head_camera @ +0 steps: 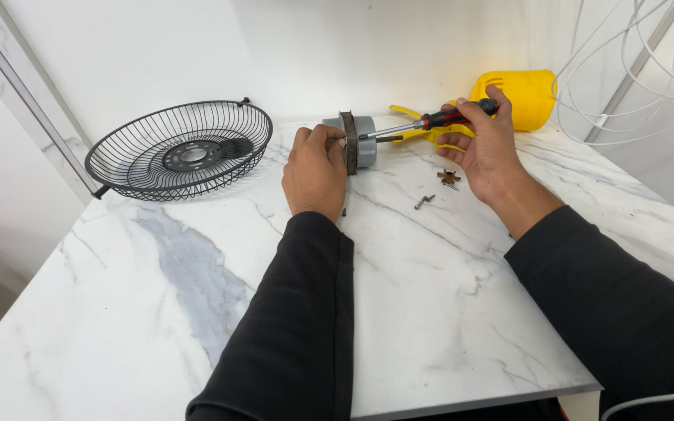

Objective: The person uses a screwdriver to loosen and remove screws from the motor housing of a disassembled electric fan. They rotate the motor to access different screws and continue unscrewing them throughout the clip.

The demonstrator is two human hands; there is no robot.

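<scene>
No packages, labels, signs or screens are visible anywhere around the hands.

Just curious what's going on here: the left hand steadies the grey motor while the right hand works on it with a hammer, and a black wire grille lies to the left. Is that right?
Not quite. The head view shows the right hand holding a screwdriver with a red and black handle, not a hammer. The left hand does steady the grey motor, and the black wire grille lies to the left.
</scene>
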